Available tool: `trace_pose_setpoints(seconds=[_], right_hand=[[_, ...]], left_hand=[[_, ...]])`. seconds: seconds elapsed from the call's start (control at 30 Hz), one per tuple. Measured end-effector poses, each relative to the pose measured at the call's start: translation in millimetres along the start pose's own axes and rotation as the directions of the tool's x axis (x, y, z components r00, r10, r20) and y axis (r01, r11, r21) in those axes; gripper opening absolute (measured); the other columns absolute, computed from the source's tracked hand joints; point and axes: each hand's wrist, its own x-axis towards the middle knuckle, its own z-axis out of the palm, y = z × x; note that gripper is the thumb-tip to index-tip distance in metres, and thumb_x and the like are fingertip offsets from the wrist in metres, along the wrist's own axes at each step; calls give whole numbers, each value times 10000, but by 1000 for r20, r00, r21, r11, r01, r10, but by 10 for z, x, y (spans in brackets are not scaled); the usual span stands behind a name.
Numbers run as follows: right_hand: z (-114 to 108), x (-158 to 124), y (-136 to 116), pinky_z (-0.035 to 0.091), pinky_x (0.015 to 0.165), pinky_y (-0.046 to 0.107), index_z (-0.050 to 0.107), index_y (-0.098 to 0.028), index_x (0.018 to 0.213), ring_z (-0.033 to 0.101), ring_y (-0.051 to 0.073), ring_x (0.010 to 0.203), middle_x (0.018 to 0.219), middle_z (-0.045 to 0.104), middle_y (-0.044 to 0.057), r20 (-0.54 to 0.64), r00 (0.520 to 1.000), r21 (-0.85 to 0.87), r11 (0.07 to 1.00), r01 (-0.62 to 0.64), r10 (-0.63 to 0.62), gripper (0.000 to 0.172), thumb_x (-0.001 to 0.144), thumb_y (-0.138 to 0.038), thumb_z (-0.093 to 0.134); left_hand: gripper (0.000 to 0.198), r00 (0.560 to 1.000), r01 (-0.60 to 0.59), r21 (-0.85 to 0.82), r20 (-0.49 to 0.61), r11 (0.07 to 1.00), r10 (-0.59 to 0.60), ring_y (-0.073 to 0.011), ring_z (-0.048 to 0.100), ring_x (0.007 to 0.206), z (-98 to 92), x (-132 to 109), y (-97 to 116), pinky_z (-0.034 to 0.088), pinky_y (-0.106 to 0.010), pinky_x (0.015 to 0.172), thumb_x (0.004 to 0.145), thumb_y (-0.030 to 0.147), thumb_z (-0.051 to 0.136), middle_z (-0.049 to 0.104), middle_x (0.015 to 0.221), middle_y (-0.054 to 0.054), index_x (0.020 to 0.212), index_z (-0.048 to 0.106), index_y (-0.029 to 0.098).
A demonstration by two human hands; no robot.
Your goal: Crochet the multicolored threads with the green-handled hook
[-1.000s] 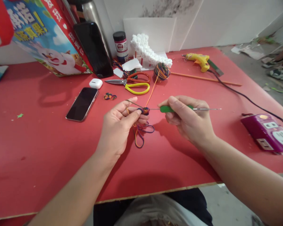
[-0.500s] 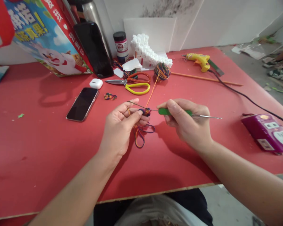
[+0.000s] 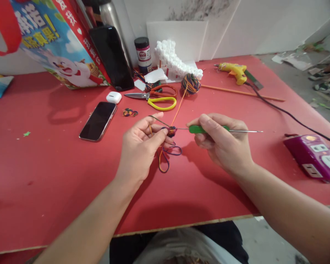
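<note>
Between the thumb and fingers of my left hand (image 3: 143, 143) is a small multicoloured crochet piece (image 3: 171, 131). Dark yarn runs over my raised left index finger, and loose purple and orange loops (image 3: 164, 163) dangle below. My right hand (image 3: 222, 141) grips a crochet hook (image 3: 196, 129) by its green handle. One thin metal end of the hook reaches the crochet piece; the other end, tipped with a small hook, sticks out to the right. An orange strand leads from the piece up to a multicoloured yarn ball (image 3: 190, 84).
Behind my hands lie scissors (image 3: 162, 102), a small yarn scrap (image 3: 130, 112), a phone (image 3: 98, 121) and a white earbud case (image 3: 113, 97). A white beaded structure (image 3: 176, 60) and a jar (image 3: 143, 55) stand farther back. Right: a yellow glue gun (image 3: 233, 71) and a purple power adapter (image 3: 313, 154).
My right hand has shifted slightly right and up with the crochet hook, so more of its left shaft shows. My left hand keeps its hold on the crochet piece. The view has shifted slightly.
</note>
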Motion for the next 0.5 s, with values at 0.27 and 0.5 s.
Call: trace_pose_setpoints(seconds=[0.27,0.5], right_hand=[[-5,45,-48,210,433,278,793,-221,720,380,101,467,539,521,-11,25,996,89,992,-89,87,323,818,-505,913],[1,35,-44,199,439,279,818,-222,721,389,104,476,537,537,-2,12,996,91,992,-91,90,279,809,-471,908]], left_hand=[[340,1000,7,-24,6,1000,-7,-96,707,588,6,-5,1,594,-201,581,772,116,849,729,755,43,1100,770,157],[364,1000,20,11,-12,1000,-20,-109,716,602,10,-13,17,629,-228,626,774,123,872,748,750,33,1125,778,160]])
